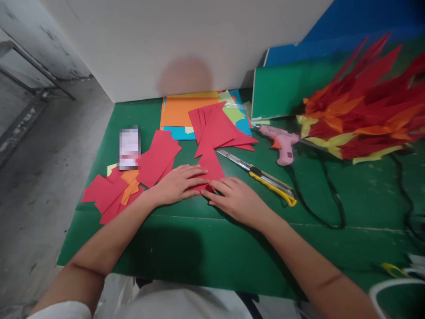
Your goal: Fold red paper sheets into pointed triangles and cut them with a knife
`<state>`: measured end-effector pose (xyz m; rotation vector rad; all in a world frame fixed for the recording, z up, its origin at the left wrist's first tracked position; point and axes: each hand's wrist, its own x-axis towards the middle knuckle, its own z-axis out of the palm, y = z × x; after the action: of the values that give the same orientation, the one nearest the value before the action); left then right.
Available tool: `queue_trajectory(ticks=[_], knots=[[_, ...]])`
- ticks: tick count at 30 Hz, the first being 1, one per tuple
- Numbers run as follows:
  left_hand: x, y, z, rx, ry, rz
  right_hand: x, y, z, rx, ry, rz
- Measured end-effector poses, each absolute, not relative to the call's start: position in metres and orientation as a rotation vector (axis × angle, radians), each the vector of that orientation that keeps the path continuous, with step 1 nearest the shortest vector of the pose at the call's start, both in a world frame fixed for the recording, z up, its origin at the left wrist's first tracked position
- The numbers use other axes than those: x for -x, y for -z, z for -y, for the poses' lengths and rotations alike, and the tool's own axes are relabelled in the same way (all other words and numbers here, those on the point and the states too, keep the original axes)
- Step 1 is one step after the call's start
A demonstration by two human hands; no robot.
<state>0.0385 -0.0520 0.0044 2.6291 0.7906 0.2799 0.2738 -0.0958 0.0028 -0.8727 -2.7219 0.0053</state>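
Both my hands are at a piece of red paper (211,165) on the green table, its near part hidden under my fingers. My left hand (177,185) lies flat across its left side with the fingers stretched out. At the near right edge, my right hand (237,198) has bent fingers closed on the paper, the tips close to my left fingertips. Cut red pieces (212,124), some pointed, lie just beyond. A stack of red paper strips (157,157) rests beside my left hand. To the right is a yellow utility knife (262,175) with its blade out.
A pink glue gun (280,141) with a black cord stands right of the knife, near a red, orange and yellow paper flame shape (368,110). At left are a phone (129,148) and red scraps (106,190). Coloured sheets (181,110) lie by the white panel (139,48).
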Motion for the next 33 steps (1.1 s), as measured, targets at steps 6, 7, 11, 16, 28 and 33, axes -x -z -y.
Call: queue_trajectory(ticks=[6,7,11,16,28,33], knots=[[-0.038,-0.003,0.051,-2.629,-0.303,-0.777,-0.269,-0.007,0.097,0.890,-0.091,2.688],[-0.038,-0.003,0.051,-2.632,-0.296,-0.770,-0.271,-0.008,0.096,0.888,-0.104,2.676],[-0.037,-0.003,0.050,-2.648,-0.274,-0.750,-0.285,-0.013,0.092,0.914,-0.132,2.612],[-0.037,-0.004,0.051,-2.640,-0.241,-0.766,-0.301,-0.018,0.085,1.024,-0.174,2.599],[-0.037,-0.004,0.052,-2.660,-0.247,-0.781,-0.303,-0.004,0.082,0.920,-0.266,2.557],[-0.037,-0.005,0.053,-2.645,-0.228,-0.789,-0.306,-0.007,0.082,0.912,-0.246,2.574]])
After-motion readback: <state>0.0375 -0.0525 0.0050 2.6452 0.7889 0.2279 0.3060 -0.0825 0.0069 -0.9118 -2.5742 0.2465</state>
